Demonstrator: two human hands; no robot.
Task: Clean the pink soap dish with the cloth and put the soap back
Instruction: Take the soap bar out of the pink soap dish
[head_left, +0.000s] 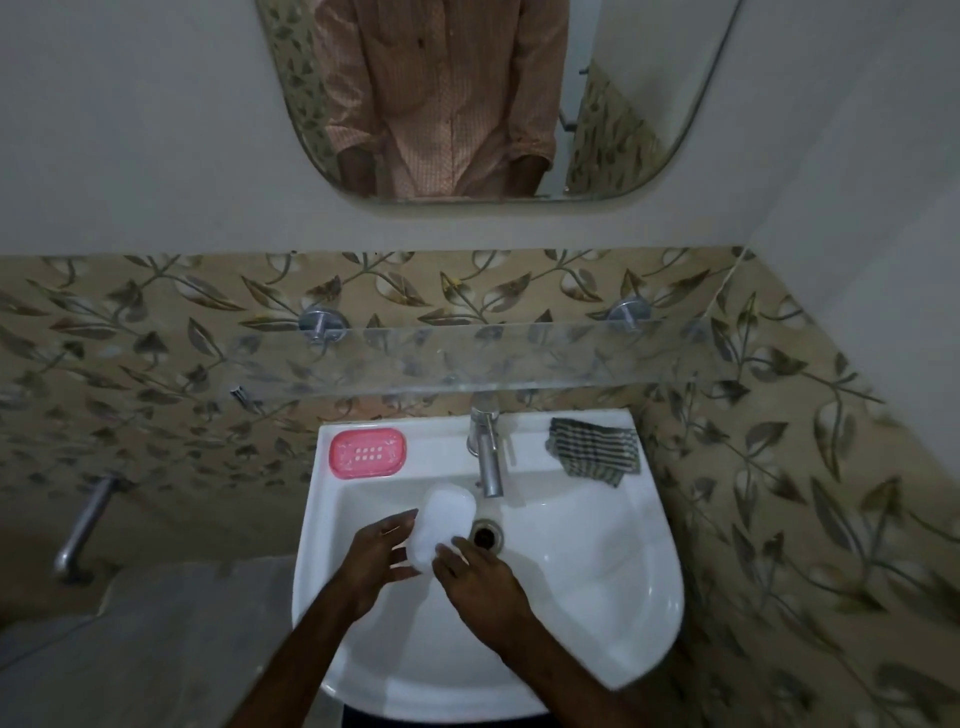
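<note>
Soap over sink basin, just beside drain. Left hand straight-fingered against its left edge; right hand grips its near end. Pink soap dish on rear-left ledge, cloth rear-right, tap between.

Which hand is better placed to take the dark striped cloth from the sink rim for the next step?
Right hand, likely. The dark striped cloth lies on the white sink right of the metal tap, on that hand's side; the left hand would cross the white soap bar.
</note>
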